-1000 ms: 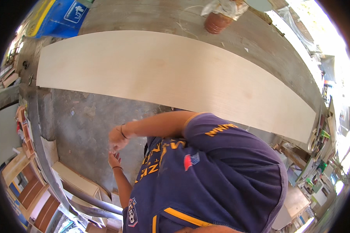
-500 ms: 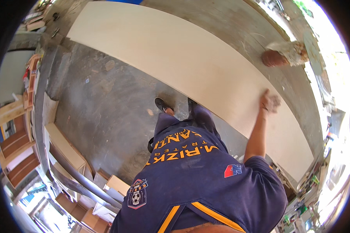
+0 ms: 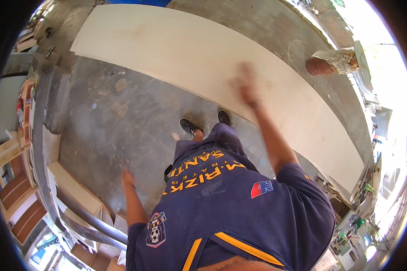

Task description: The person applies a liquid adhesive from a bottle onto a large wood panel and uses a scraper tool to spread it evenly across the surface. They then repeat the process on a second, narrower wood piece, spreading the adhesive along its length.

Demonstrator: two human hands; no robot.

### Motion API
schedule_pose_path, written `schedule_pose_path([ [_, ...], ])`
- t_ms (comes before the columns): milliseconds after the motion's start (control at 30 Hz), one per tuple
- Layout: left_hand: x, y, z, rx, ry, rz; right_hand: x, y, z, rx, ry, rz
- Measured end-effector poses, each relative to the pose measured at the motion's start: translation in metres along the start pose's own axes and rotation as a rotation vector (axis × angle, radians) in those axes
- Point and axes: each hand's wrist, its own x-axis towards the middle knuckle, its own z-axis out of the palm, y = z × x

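We wore dark blue shirt [image 3: 221, 212], stood in black shoes [image 3: 189, 126] on stained grey concrete floor [image 3: 108, 122]. Our left hand [image 3: 127, 177] hung low over floor, holding nothing; finger spread too small to tell. Our right hand [image 3: 244, 83] reached over long pale board [image 3: 203, 58] lying flat on floor ahead; hand blurred, fingers unreadable, contact unclear. Wooden cabinets [image 3: 18, 153] stood at left. Brown pot [image 3: 321, 66] sat beyond board, sunlit.
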Motion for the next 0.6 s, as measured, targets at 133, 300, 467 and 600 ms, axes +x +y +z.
schedule_pose_path([
  [133,-0.093,-0.079,0.062,0.621,-0.319,-0.202,-0.193,0.205,-0.281,-1.096,0.212,1.12],
  [300,-0.127,-0.088,0.041,0.668,-0.377,-0.28,-0.133,0.131,-0.222,-1.174,-0.087,1.383],
  [467,-0.063,-0.061,-0.037,0.854,-0.244,-0.209,0.099,-0.034,-0.017,-0.235,0.352,0.515],
  [600,0.05,0.124,-0.119,1.499,-0.09,0.265,0.088,-0.14,0.208,-0.361,-0.31,-0.411],
])
